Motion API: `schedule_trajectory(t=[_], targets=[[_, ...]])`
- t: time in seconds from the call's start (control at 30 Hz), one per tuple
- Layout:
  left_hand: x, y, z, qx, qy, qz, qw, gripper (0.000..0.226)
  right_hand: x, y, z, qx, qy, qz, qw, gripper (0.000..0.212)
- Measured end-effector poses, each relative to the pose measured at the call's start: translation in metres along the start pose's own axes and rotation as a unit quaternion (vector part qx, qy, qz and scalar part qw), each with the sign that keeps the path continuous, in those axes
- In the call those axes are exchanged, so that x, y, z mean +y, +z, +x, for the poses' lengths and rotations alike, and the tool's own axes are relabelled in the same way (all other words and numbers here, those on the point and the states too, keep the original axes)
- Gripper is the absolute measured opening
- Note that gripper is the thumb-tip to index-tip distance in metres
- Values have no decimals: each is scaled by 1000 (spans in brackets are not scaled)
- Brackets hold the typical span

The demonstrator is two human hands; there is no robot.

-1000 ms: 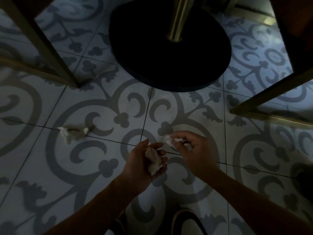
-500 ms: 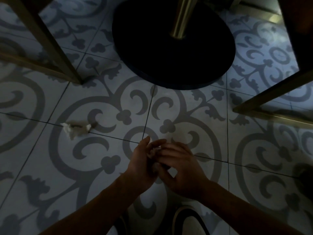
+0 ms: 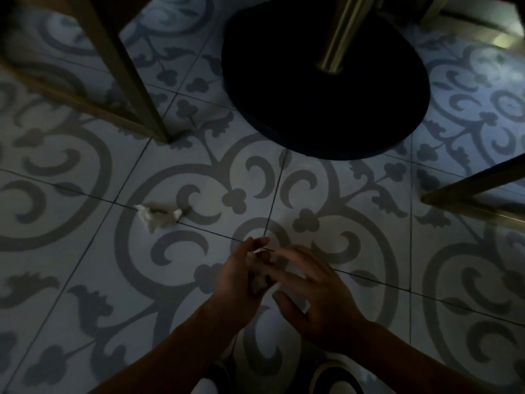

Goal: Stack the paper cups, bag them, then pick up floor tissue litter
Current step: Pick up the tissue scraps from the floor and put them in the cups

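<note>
A crumpled white tissue lies on the patterned floor tiles, left of and beyond my hands. My left hand is closed around a wad of tissues, mostly hidden by its fingers, with a white tip showing at the top. My right hand hovers just right of it, fingers spread and blurred, holding nothing that I can see.
A round black table base with a brass pole stands ahead. Brass chair legs rise at the left and another brass frame sits at the right. My shoe shows at the bottom edge.
My right hand brought its tissue piece to my left hand, which now holds it with the wad. The right hand has drawn back, fingers apart. The view shifted so the floor tissue sits nearer.
</note>
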State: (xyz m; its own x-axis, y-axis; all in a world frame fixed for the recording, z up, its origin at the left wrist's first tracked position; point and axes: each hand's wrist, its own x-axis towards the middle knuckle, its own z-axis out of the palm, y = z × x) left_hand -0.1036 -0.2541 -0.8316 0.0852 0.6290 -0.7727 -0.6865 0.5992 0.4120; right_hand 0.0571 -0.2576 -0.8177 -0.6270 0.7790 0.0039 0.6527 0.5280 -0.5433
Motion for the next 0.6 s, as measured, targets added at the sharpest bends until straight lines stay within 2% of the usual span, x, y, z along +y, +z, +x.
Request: schedule_trajectory(t=[0.17,0.4,0.6], targets=[[18,-16,-10,18,29,-60,998,24,2,3,21,17,-23,4,1000,38],[41,-50,-23,69,63,-135,986,15,-4,19,73,-17,-39,5,999,38],[53,-79,-34,107,93,-205,968,16,-23,32,122,-53,-106,-3,993,40]])
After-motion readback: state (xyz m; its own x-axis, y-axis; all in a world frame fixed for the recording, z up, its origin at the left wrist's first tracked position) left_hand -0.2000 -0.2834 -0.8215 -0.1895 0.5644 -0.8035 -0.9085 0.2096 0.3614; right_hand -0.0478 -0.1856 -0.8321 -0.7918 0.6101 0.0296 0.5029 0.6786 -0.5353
